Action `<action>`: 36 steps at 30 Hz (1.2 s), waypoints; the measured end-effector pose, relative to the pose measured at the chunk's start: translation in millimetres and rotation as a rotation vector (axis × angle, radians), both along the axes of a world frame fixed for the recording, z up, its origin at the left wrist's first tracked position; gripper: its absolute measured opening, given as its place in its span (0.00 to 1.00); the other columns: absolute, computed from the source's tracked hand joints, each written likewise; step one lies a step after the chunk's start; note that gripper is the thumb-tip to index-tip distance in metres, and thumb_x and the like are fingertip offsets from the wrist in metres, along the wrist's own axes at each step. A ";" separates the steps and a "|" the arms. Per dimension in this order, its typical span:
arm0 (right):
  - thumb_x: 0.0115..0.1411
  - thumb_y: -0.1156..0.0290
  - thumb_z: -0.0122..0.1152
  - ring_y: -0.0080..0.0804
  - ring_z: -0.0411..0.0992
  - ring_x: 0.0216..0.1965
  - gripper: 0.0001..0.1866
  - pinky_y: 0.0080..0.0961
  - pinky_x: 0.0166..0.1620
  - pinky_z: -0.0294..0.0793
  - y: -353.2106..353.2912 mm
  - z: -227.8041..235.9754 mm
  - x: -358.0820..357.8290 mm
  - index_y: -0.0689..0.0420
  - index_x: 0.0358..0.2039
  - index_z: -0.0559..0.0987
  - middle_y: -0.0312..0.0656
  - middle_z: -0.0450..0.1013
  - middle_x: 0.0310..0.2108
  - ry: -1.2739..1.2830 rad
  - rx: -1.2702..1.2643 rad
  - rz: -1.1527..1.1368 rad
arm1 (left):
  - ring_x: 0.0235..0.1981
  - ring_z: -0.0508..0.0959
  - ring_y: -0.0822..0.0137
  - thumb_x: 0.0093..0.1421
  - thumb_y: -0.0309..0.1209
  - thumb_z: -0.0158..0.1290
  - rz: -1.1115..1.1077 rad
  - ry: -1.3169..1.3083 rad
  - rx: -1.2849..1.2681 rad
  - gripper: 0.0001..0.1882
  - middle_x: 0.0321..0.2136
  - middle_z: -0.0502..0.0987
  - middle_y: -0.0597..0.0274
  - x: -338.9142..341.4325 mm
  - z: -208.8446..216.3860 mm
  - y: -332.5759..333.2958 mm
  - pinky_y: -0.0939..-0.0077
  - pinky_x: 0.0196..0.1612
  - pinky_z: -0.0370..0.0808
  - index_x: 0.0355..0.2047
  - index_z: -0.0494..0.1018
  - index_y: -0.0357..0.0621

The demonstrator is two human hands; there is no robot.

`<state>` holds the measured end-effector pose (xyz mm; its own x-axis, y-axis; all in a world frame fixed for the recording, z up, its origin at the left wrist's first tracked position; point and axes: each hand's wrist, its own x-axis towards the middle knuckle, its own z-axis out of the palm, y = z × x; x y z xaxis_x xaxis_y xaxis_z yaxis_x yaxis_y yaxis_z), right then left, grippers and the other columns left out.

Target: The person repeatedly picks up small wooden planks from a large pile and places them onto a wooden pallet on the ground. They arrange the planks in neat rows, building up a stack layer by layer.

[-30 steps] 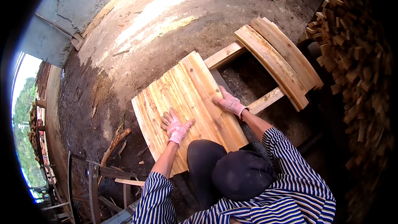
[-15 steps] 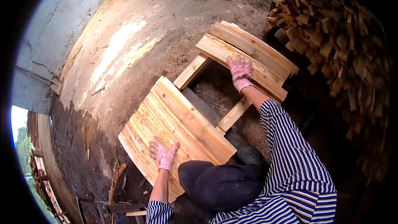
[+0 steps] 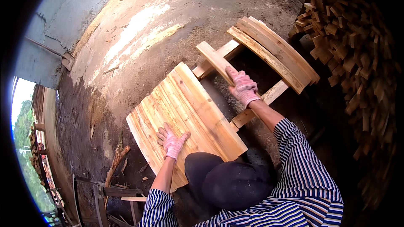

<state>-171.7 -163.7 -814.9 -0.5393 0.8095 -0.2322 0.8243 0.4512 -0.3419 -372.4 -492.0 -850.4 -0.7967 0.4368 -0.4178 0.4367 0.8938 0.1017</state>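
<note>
My right hand (image 3: 245, 88), in a pink-and-white work glove, is closed round a narrow wooden plank (image 3: 211, 57). This plank lies slantwise across two wooden rails (image 3: 275, 91), over the gap between two groups of boards. My left hand (image 3: 173, 143), in a matching glove, rests flat with fingers spread on a panel of pale boards (image 3: 191, 108) set edge to edge. Beyond the gap, a small stack of planks (image 3: 275, 48) sits at the far end of the rails. The held plank's near end is hidden behind my right hand and forearm.
A tall pile of cut wood pieces (image 3: 336, 46) stands at the right. My knees in dark trousers (image 3: 235, 183) are against the panel's near edge. At the lower left are a dark frame (image 3: 99, 204) and a rough stick (image 3: 116, 164). A long-handled tool (image 3: 67, 61) leans by the wall.
My right hand has gone from lying on the far stack to gripping one plank, which has come off the stack toward the panel. The left hand stays flat on the boards.
</note>
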 end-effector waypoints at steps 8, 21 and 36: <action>0.69 0.46 0.52 0.55 0.76 0.53 0.38 0.54 0.49 0.77 -21.6 -37.9 -22.9 0.45 0.74 0.57 0.54 0.70 0.57 0.157 -0.256 -0.013 | 0.77 0.33 0.33 0.47 0.69 0.64 0.000 0.002 -0.038 0.73 0.76 0.36 0.32 5.8 4.5 10.4 0.35 0.74 0.31 0.78 0.35 0.42; 0.62 0.65 0.61 0.47 0.71 0.54 0.39 0.46 0.49 0.78 110.2 -33.5 72.6 0.35 0.73 0.60 0.49 0.69 0.54 -0.233 0.124 0.054 | 0.77 0.35 0.35 0.47 0.65 0.67 0.019 0.015 -0.071 0.73 0.76 0.35 0.32 3.1 8.2 5.6 0.41 0.76 0.32 0.78 0.34 0.44; 0.71 0.70 0.48 0.49 0.70 0.59 0.30 0.46 0.56 0.73 207.9 -25.8 105.3 0.26 0.69 0.68 0.44 0.68 0.61 -0.244 0.396 0.016 | 0.77 0.32 0.36 0.45 0.63 0.70 0.042 -0.039 -0.041 0.76 0.77 0.33 0.34 1.9 7.7 20.3 0.41 0.76 0.31 0.78 0.32 0.46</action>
<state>-66.4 44.2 -840.6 -0.5206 0.8533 -0.0284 0.8511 0.5213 0.0621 -370.5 -471.7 -842.7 -0.7968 0.3852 -0.4656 0.3952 0.9150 0.0806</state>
